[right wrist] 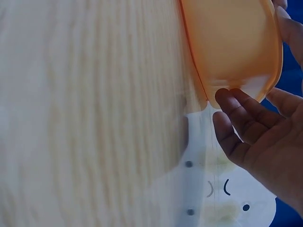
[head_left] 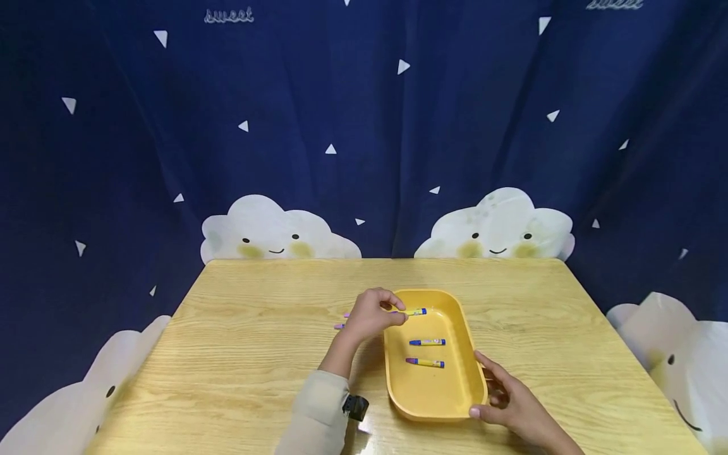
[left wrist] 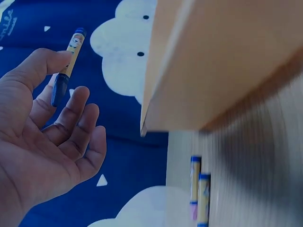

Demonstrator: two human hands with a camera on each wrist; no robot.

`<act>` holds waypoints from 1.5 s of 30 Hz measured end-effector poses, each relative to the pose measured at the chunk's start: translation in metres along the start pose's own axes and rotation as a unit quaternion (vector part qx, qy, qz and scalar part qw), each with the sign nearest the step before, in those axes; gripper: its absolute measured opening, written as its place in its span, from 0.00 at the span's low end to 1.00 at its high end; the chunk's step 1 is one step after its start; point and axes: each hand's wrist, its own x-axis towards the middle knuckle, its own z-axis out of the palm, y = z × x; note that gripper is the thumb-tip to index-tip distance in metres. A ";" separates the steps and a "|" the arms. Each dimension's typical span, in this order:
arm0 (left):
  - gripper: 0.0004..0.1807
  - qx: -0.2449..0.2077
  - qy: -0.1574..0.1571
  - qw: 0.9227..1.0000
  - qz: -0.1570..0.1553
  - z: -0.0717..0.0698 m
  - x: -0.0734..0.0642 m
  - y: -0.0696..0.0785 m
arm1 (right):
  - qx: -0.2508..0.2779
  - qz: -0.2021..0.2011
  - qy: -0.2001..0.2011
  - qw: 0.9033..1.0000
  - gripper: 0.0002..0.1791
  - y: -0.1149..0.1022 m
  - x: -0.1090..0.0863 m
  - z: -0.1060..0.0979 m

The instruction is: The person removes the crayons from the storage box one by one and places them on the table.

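Observation:
My left hand (head_left: 372,314) pinches a yellow-wrapped crayon (left wrist: 73,53) between thumb and index finger, its dark blue tip pointing down in the left wrist view. That hand hovers over the far left rim of a yellow plastic tray (head_left: 412,395). Inside the tray lie a blue-tipped crayon (head_left: 428,342) and, nearer me, a purple-tipped crayon (head_left: 426,363). My right hand (head_left: 514,404) holds the tray at its near right corner, thumb on the rim and fingers against the outer wall.
Two more crayons (left wrist: 202,198) lie side by side on the wooden table (head_left: 244,354), left of the tray and partly hidden by the left hand in the head view. A dark blue curtain (head_left: 364,126) with clouds hangs behind the table's far edge.

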 end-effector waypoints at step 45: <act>0.04 0.020 0.006 0.999 -0.029 -0.084 -0.050 -0.077 | -0.024 0.015 0.012 1.000 0.50 -0.002 0.002 0.002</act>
